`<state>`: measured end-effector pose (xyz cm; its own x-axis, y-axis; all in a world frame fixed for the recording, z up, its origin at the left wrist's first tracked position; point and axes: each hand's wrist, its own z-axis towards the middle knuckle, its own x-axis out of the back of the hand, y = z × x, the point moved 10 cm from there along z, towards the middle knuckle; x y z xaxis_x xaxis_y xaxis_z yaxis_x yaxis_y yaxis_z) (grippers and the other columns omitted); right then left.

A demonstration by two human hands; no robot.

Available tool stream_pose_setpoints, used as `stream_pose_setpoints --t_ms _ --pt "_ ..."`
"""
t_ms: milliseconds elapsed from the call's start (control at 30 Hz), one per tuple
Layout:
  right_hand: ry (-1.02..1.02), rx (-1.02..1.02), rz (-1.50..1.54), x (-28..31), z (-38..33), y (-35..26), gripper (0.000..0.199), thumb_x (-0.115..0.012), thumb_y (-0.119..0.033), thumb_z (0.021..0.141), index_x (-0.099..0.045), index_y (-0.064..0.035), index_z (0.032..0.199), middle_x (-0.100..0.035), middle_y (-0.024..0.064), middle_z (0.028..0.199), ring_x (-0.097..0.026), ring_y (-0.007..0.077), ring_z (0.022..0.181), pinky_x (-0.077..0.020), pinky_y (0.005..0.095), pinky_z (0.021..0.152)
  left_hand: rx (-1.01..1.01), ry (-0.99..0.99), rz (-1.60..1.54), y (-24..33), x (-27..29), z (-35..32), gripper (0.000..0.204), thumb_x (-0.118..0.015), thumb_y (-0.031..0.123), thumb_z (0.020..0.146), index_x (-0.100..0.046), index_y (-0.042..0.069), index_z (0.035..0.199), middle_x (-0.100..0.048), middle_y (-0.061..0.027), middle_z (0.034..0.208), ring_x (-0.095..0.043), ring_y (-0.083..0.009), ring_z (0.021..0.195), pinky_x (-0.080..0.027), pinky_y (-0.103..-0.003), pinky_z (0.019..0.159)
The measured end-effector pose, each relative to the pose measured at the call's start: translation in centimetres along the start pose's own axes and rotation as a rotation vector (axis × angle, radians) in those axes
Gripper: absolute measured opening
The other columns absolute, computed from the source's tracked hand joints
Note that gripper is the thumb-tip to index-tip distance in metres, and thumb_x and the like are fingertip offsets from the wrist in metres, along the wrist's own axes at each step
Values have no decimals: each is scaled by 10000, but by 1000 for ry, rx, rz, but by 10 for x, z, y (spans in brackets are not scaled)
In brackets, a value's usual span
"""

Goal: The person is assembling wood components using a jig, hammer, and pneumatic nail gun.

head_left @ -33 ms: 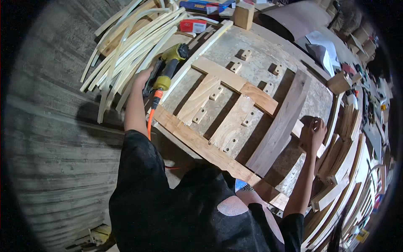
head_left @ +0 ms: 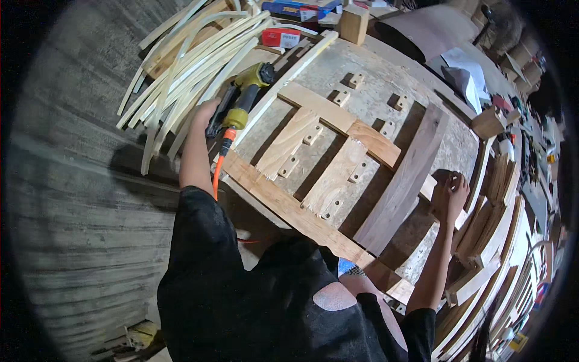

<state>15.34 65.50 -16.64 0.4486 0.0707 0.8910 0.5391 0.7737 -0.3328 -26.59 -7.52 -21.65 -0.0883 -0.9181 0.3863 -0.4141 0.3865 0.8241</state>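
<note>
A wooden frame (head_left: pixel 325 151) of pale boards lies on a round-looking worktable (head_left: pixel 386 78), with small drilled blocks fixed along its slats. My left hand (head_left: pixel 204 118) grips a yellow and black nail gun (head_left: pixel 246 92) at the table's left edge; an orange hose (head_left: pixel 218 172) runs down from it beside my forearm. A dark plank (head_left: pixel 405 175) lies slanted across the right side of the frame. My right hand (head_left: pixel 449 192) is curled over the end of a pale wooden piece (head_left: pixel 429 188) just right of that plank.
A heap of thin bent pale wood strips (head_left: pixel 181 66) lies at the upper left. A wood block (head_left: pixel 353 24) and a red box (head_left: pixel 280 37) sit at the far edge. Stacked wood pieces (head_left: pixel 482 235) crowd the right side. Concrete floor (head_left: pixel 72 193) is on the left.
</note>
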Motion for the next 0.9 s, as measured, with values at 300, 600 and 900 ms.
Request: stream_pose_setpoints --t_ms 300,600,900 --pt "-78 4 -20 -3 1 16 616 -691 -3 697 -489 -62 1275 -507 141 1275 -427 337 1215 -369 408 1040 -215 47 588 34 5 -61 364 -526 203 858 -594 86 1196 -648 -151 1125 -642 -293 982 -492 -364 818" --pt "-90 -60 -34 -11 11 18 653 -713 27 671 -490 -50 1280 -490 141 1308 -421 338 1232 -380 406 1045 -231 -28 1176 46 4 -38 433 -504 236 820 -586 73 1213 -569 -202 1238 -565 -354 1127 -446 -411 963" --pt "-23 -46 19 10 -9 -2 561 -692 -76 726 -505 -31 1253 -505 148 1288 -421 335 1230 -384 405 1028 -783 297 1667 201 12 -100 144 -543 141 825 -654 66 876 -664 -155 851 -665 -323 812 -527 -437 738"
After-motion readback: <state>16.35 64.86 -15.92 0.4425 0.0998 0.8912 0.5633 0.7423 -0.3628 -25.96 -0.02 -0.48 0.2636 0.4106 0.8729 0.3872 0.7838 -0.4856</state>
